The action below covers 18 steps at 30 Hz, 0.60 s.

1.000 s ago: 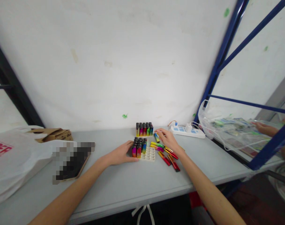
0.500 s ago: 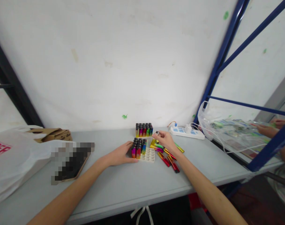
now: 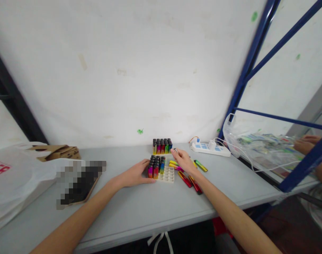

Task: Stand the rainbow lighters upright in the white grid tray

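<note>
My left hand (image 3: pixel 136 173) is curled around the left end of a white lighter tray (image 3: pixel 169 175), thumb along its front edge. Upright lighters (image 3: pixel 154 168) with black tops and shiny multicoloured bodies fill the tray's left part; empty round holes show at its right. Just above and right of the tray, my right hand (image 3: pixel 184 160) pinches a lighter (image 3: pixel 176 150), mostly hidden by the fingers. Under and around that hand lie several loose lighters (image 3: pixel 184 179), red, yellow and green. Behind stands a second full block of upright lighters (image 3: pixel 162 146).
On the left are a white plastic bag (image 3: pixel 23 176), folded cardboard (image 3: pixel 63 152) and a partly pixelated dark flat object (image 3: pixel 84 183). A power strip (image 3: pixel 211 149) with cables lies back right, beside a blue metal frame (image 3: pixel 236 95). Another person's hands (image 3: pixel 306 144) work beyond it.
My right hand has shifted slightly left and down towards the tray with the lighter, now less visible between the fingers. My left hand stays on the tray.
</note>
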Tool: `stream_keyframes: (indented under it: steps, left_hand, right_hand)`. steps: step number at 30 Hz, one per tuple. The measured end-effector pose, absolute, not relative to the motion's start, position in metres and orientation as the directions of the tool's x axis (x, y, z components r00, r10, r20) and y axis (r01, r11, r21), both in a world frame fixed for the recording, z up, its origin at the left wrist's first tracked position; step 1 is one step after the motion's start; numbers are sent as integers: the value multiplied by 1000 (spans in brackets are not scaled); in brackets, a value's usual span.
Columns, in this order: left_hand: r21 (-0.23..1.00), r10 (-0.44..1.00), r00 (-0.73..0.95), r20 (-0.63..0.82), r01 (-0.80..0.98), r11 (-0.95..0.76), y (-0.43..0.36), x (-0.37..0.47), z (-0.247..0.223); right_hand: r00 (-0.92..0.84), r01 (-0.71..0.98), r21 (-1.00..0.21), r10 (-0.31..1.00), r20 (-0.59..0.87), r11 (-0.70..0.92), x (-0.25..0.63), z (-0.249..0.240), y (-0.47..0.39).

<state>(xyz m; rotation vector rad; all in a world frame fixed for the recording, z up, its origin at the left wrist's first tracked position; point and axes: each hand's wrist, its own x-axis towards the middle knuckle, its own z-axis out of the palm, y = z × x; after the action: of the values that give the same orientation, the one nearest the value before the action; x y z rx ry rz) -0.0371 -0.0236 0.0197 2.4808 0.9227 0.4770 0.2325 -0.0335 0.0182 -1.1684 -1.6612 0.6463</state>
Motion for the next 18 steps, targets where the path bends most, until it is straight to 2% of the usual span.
stream_keyframes:
  steps: [3,9,13,18]
  left_hand:
    - [528,678,714,175,513,-676,-23,-37,19]
    - [527,684,710,166,522,-670,-21,-38,17]
    - [527,687,707,170,523,-669,-23,-37,19]
    - [523,672,719,180,508,-684,-23,-37,19]
  right_hand:
    - [29,520,-783,909,416,341,231,17,-35]
    - [64,575,-751,897,438,326,224,17,-39]
    - [31,562,-739,883,468,372,222,21,-43]
    - [-133,486,-722,858,495,492,226,31,-52]
